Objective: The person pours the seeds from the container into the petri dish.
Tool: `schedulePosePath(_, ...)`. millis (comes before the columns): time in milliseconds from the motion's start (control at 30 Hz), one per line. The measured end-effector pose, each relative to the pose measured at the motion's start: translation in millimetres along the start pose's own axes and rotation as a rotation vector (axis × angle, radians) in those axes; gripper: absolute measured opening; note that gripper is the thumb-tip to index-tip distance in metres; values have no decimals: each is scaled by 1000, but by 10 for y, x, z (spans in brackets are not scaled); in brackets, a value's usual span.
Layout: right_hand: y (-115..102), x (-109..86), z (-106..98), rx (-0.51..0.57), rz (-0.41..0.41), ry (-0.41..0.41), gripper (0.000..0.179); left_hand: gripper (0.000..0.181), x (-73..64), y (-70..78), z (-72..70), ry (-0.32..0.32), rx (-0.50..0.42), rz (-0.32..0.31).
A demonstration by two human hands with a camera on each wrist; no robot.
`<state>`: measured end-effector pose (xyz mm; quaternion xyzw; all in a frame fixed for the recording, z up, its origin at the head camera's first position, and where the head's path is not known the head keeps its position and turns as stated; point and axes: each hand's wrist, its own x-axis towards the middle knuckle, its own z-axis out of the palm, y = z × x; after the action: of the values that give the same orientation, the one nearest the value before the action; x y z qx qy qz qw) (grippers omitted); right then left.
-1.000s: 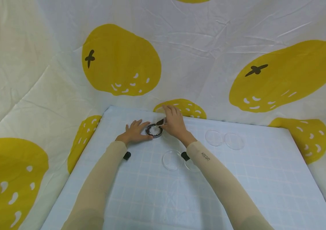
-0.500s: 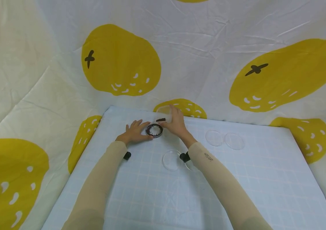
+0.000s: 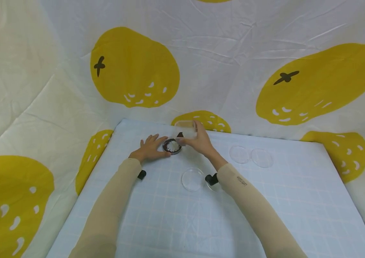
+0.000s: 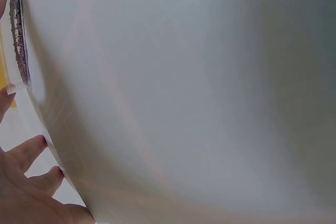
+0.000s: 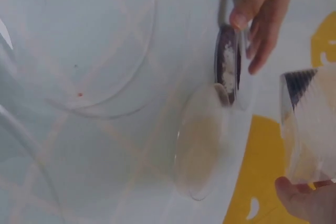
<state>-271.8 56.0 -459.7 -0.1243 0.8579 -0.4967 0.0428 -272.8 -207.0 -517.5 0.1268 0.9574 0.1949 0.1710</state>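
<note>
My left hand (image 3: 151,148) holds a round clear petri dish (image 3: 172,146) at the table's far left, thumb on the near side and a finger on the far side. Inside the dish, dark crumbly material (image 4: 20,40) rings a white, flaky middle. My right hand (image 3: 201,140) grips a clear plastic container (image 5: 313,124) with ribbed walls, thumb below and fingers at its far end. It is tilted beside and above the dish, with dark material (image 3: 180,134) gathered in its lower corner. A second clear dish (image 5: 198,142) lies right beside the filled one.
Two clear dishes (image 3: 239,154) lie side by side on the right. Nearer the front is another clear dish (image 3: 192,180), with one more partly under the right wrist. A lemon-print cloth (image 3: 214,82) hangs behind the table's back edge.
My right wrist has swung rightward and the container has turned, with its dark material shrinking to a small corner heap. The left hand and its dish have stayed in place.
</note>
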Motion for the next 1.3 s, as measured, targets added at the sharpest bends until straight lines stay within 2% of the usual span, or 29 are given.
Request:
schedulePosePath(267, 71, -206, -150, 107, 27, -86, 106, 94, -9, 13, -12, 0, -3, -4)
schedulePosePath(567, 178, -526, -425, 185, 12, -104, 101, 95, -2, 37, -6, 11, 10, -1)
schedulePosePath(867, 432, -914, -731, 218, 15, -55, 100, 94, -38, 49, -10, 11, -2, -7)
schedulePosePath(1300, 807, -1459, -1262, 156, 70, 83, 100, 97, 5, 10, 3, -9, 5, -8)
